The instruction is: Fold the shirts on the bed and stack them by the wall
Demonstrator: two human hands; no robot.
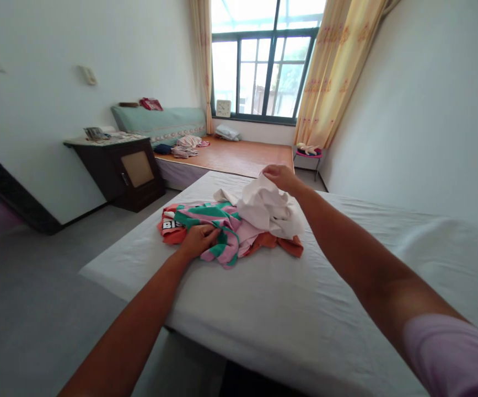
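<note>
A small heap of clothes lies on a bed with a white sheet [263,309]. My right hand [279,176] pinches the top of a white garment [268,209] and holds it up above the heap. My left hand [199,240] rests with curled fingers on a pink and green striped garment [218,223]. Under these lie an orange-red garment [170,229] with white lettering at the left and an orange piece [282,243] at the right.
A dark wooden cabinet [118,171] stands by the left wall. Behind it is a second bed with a wooden mat [239,155], more clothes and a green headboard. A window with yellow curtains [338,71] fills the far wall. Grey floor [52,275] runs along the left.
</note>
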